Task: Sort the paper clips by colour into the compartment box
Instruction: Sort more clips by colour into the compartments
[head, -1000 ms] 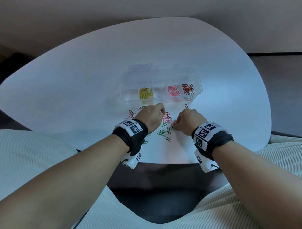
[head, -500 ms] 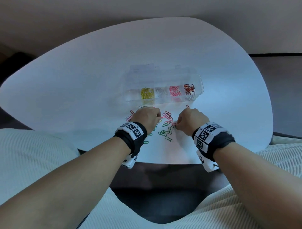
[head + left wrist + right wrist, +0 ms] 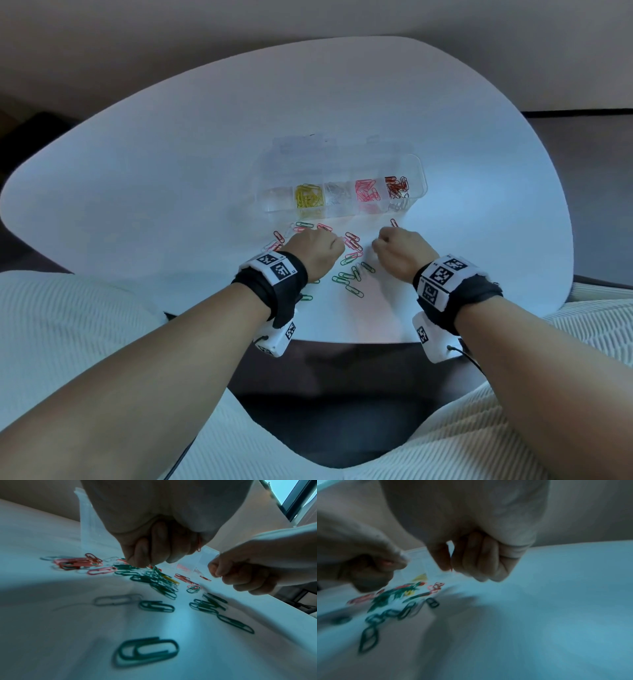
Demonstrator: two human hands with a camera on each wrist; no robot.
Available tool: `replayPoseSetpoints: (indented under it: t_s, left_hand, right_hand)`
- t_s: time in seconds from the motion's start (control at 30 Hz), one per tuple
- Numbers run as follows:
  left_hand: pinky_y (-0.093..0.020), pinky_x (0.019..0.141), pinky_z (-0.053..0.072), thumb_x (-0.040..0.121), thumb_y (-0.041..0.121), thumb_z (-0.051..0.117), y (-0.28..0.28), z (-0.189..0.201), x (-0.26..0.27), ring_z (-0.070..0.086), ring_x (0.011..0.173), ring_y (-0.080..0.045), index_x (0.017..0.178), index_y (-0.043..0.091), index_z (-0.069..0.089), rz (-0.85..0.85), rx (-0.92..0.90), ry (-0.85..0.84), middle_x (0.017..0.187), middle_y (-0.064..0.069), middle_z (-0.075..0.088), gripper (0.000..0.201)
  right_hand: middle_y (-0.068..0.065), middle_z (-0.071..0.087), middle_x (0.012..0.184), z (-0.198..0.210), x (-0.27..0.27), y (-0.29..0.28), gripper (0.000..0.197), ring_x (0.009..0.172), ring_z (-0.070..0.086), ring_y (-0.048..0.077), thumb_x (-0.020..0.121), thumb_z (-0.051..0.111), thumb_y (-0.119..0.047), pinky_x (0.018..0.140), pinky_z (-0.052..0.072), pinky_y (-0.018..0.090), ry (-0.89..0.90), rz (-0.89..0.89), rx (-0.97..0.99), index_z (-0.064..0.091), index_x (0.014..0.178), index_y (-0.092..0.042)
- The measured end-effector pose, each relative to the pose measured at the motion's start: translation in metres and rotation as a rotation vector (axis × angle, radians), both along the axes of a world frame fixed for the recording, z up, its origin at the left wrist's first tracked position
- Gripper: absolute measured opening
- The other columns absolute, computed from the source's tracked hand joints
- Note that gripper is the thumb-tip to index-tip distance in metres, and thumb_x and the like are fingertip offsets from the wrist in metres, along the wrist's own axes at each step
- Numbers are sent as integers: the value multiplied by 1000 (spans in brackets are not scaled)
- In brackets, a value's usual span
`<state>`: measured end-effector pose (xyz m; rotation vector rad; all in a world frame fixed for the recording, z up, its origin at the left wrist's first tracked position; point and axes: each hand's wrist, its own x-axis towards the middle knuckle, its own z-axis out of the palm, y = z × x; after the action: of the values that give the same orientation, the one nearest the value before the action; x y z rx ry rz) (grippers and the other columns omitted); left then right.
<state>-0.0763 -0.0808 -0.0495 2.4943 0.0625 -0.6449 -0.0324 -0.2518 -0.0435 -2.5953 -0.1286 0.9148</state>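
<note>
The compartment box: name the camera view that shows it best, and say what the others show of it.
The head view shows the compartment box whole, from above, with yellow, clear, pink and red clips each in a separate compartment. The left wrist view catches only its clear wall behind the left hand. The right wrist view shows a blurred strip of it past the right hand.

No readable text, brand or no. anywhere; only b/w square marker codes on the left wristband (image 3: pixel 276 269) & right wristband (image 3: pixel 444 275), plus small ones on both wrist cams; not legible as words.
</note>
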Motion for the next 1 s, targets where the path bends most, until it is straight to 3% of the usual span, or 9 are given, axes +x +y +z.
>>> replayPoseSetpoints:
  t_s: [0.07, 0.13, 0.23, 0.4, 0.6, 0.73, 0.8, 0.9, 1.0]
  left_hand:
    - [-33, 62, 30, 104, 34, 28, 2, -1, 1, 41, 66, -26, 60, 15, 31, -6, -11, -26, 60, -4, 38, 47]
    - [-32, 61, 29, 103, 36, 32, 4, -1, 3, 42, 67, -24, 61, 19, 33, 28, -78, -58, 61, 0, 39, 46]
    - [-30, 56, 31, 99, 36, 46, 6, 0, 5, 43, 63, -20, 60, 17, 37, 139, -208, -77, 60, 2, 45, 44]
    - [-23, 61, 44, 89, 23, 58, 6, 6, 5, 58, 61, -11, 62, 18, 46, 299, -307, -47, 62, 2, 63, 30]
    - [-29, 64, 40, 86, 16, 53, 3, 4, 4, 55, 72, -19, 65, 19, 36, 316, -320, 1, 72, -5, 54, 27]
    - [-28, 57, 29, 87, 12, 49, 2, 4, 4, 34, 62, -16, 69, 22, 29, 291, -269, -7, 68, 2, 36, 29]
    - [-30, 61, 33, 92, 11, 43, 2, 1, 4, 39, 66, -19, 70, 25, 28, 298, -258, -16, 69, 2, 37, 30]
    - [-34, 68, 39, 94, 6, 34, 0, -2, 4, 47, 74, -24, 79, 22, 35, 305, -221, -17, 72, 2, 46, 22]
    - [-36, 67, 43, 93, 14, 41, -1, 2, 2, 53, 69, -27, 90, 22, 41, 188, -70, -79, 67, 0, 55, 8]
  right_hand:
    - [9, 56, 77, 4, 6, -4, 20, 75, 49, 27, 90, 43, -16, 67, 38, 35, -17, -180, 224, 52, 74, -8]
    - [1, 40, 57, 8, 7, -6, 26, 54, 33, 20, 85, 46, -12, 52, 26, 27, 69, -405, 456, 41, 61, -16]
    - [0, 22, 53, 10, 5, -8, 28, 51, 11, 15, 79, 39, -8, 44, 12, 19, 271, -672, 737, 26, 58, -21]
    - [12, 52, 57, 9, 2, -10, 23, 42, 31, 18, 76, 32, 1, 40, 19, 20, 322, -789, 820, 30, 61, -17]
    - [8, 42, 52, 8, 2, -4, 30, 41, 23, 12, 69, 24, 8, 48, 13, 21, 258, -633, 671, 28, 58, -19]
    - [4, 32, 52, 10, -1, 1, 27, 44, 14, 10, 71, 27, 4, 50, 11, 19, 315, -479, 601, 30, 59, -20]
    - [3, 26, 55, 10, -1, 3, 24, 51, 13, 13, 72, 32, 0, 51, 11, 22, 333, -435, 525, 32, 57, -19]
    - [5, 44, 56, 8, 0, 2, 16, 50, 33, 21, 76, 48, -12, 50, 24, 24, 171, -233, 404, 48, 60, -15]
    - [-3, 56, 63, 7, -4, 1, 10, 61, 51, 12, 81, 59, -21, 58, 39, 25, -56, 4, 238, 67, 76, -25]
